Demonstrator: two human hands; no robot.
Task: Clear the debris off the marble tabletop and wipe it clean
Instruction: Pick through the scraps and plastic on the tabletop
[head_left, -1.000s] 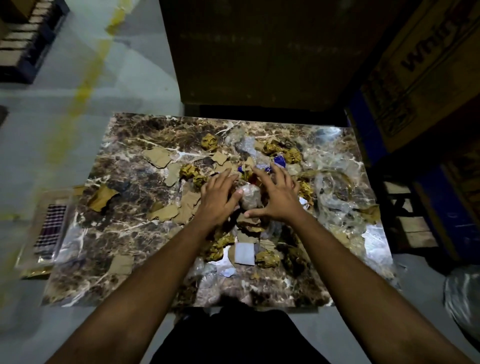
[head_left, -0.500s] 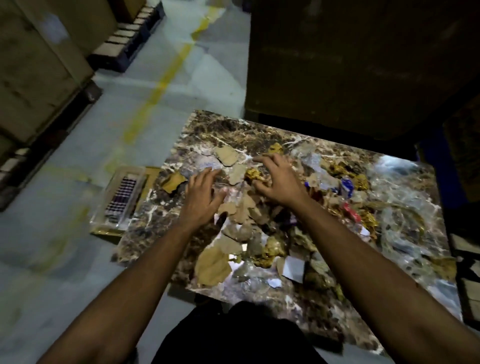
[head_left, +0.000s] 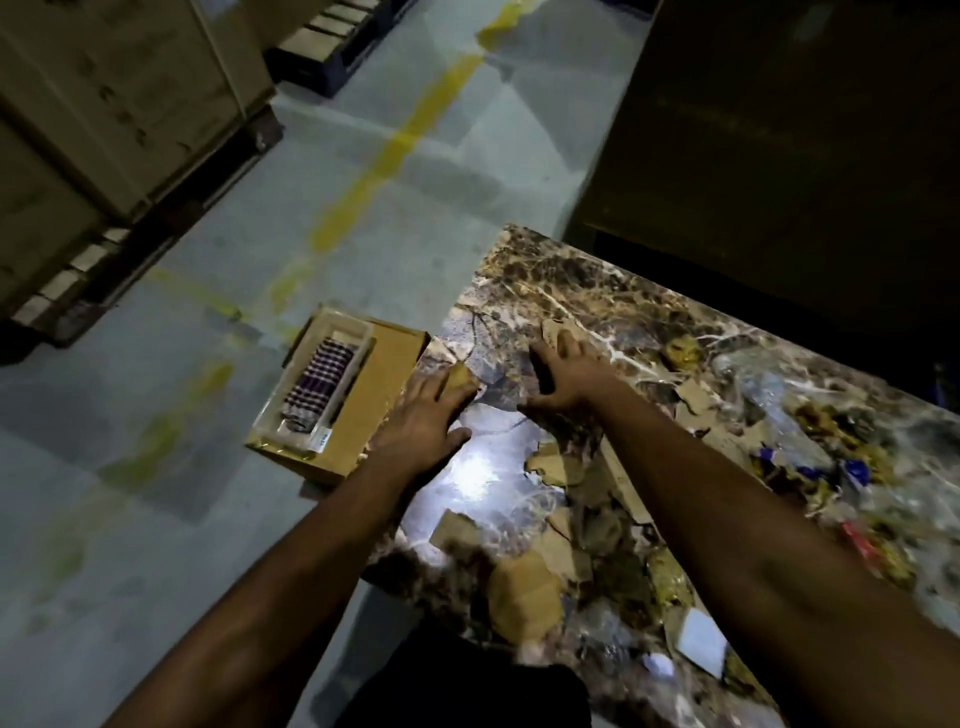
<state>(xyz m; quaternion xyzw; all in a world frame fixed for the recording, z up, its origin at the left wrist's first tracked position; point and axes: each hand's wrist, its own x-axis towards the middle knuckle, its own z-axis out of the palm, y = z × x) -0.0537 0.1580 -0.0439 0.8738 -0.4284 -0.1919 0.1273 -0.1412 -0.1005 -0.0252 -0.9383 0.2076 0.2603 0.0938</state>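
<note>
Now both hands (head_left: 423, 415) reach tabletop's (head_left: 571, 291) left edge.

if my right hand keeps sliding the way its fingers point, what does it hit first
Most likely the tan torn cardboard scrap at the fingertips of the right hand; past it, bare brown marble tabletop to the far edge, though depth is unclear.

Dim warehouse, grey concrete floor (head_left: 218, 218) with yellow line (head_left: 395, 140), stacked cartons (head_left: 104, 104) on pallets (head_left: 322, 47)
</note>
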